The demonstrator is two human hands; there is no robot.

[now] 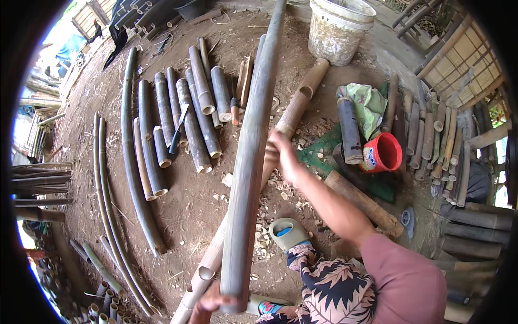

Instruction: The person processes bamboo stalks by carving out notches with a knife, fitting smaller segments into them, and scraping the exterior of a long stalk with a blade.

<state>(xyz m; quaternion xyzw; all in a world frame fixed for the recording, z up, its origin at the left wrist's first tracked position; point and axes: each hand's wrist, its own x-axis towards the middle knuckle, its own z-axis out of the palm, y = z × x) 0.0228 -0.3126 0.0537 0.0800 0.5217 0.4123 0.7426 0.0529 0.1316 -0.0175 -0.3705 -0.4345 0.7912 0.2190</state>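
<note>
A long grey-green bamboo pole (247,162) runs from the top of the view to the bottom. At its near end, my left hand (211,303) is closed against the pole, some fingers hidden. About halfway up, my right hand (283,152) grips the pole's right side, slightly blurred, with fingertips partly hidden. Crossing beneath is a paler bamboo pole (291,112) with openings cut into it near both ends. On the ground to the left lie a knife (178,128) with a dark handle and a tool with an orange-brown handle (234,111).
Cut bamboo pieces (198,127) lie left of the poles, beside longer poles (139,167). A dirty white bucket (339,35) stands at the far end. To the right are a red tub (382,153), a green-white sack (362,108) and a thick bamboo length (363,204). Chips litter the dirt.
</note>
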